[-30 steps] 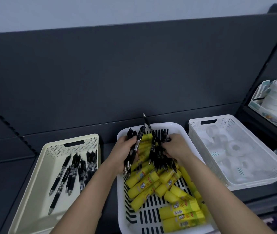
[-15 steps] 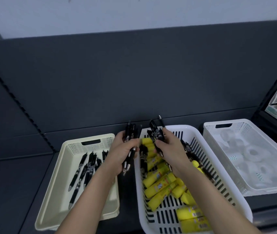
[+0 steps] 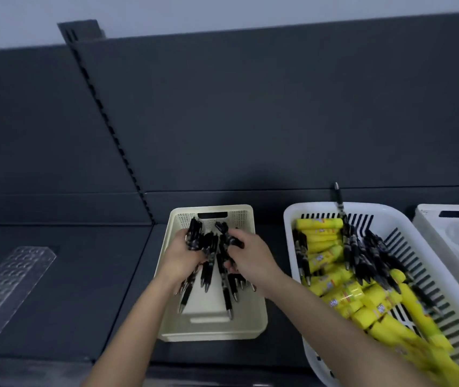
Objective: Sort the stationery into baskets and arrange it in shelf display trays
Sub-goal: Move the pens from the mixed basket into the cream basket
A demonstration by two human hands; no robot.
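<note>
Pens [image 3: 208, 248] are gripped in two black bundles directly above the cream basket [image 3: 214, 333], one bundle wrapped by the curled fingers of the left hand [image 3: 183, 256] and the other clamped by the right hand [image 3: 250, 258]. The hands are held close together, almost touching, over the far half of that basket. The step in hand is judged to be the laying down of these pens. It would be done best if the bundles were lowered until the tips meet the floor of the cream basket, turned so that all barrels run one way along its length, and released gradually, so that nothing bounces over the low rim or is left crossed. Several pens appear already to lie on that floor, tips toward the near end. Just right of the cream basket a white slatted basket [image 3: 373, 207] is seen, filled with yellow glue sticks [image 3: 323, 241], among which unsorted pens [image 3: 368, 255] are mixed and a stray pen [image 3: 339, 202] is propped over the far rim; much sorting is therefore judged to be left. Further right of the cream basket a second white basket [image 3: 429, 212] is cut by the frame edge, its pale contents too blurred to be named. Well left of the cream basket a clear perforated tray [image 3: 10, 286] is laid on the dark shelf [image 3: 88, 289].
</note>
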